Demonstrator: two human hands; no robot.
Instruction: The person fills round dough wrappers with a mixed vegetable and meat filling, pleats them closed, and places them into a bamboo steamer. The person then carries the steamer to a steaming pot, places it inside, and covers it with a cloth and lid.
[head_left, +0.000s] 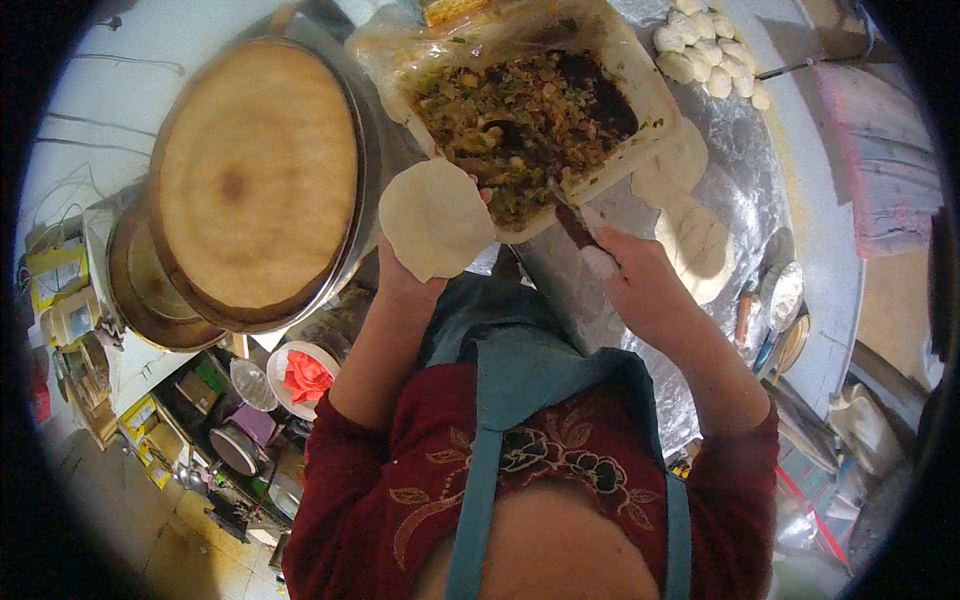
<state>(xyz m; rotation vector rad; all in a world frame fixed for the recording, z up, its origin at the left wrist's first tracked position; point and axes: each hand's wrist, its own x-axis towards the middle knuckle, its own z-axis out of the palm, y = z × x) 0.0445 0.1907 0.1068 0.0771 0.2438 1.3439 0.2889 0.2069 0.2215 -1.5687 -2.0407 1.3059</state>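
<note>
A round, flat dough wrapper (436, 217) lies across my left hand (409, 274), which supports it from below; most of the palm and fingers are hidden under the dough. My right hand (637, 281) is closed around the handle of a filling spatula (576, 225), whose tip reaches the near edge of the filling. That chopped filling (517, 127), brown and green with dark liquid at the right, sits in a white plastic tub (649, 146). More flattened dough wrappers (697, 247) lie on the metal worktop right of the tub.
A large round pan or steamer with a tan, cloth-like surface (259, 180) stands at the left. Dough balls (705, 49) are piled at the upper right. A bowl of white powder (784, 289) sits at the worktop's right side. A white bowl with red cloth or plastic (304, 379) is at lower left.
</note>
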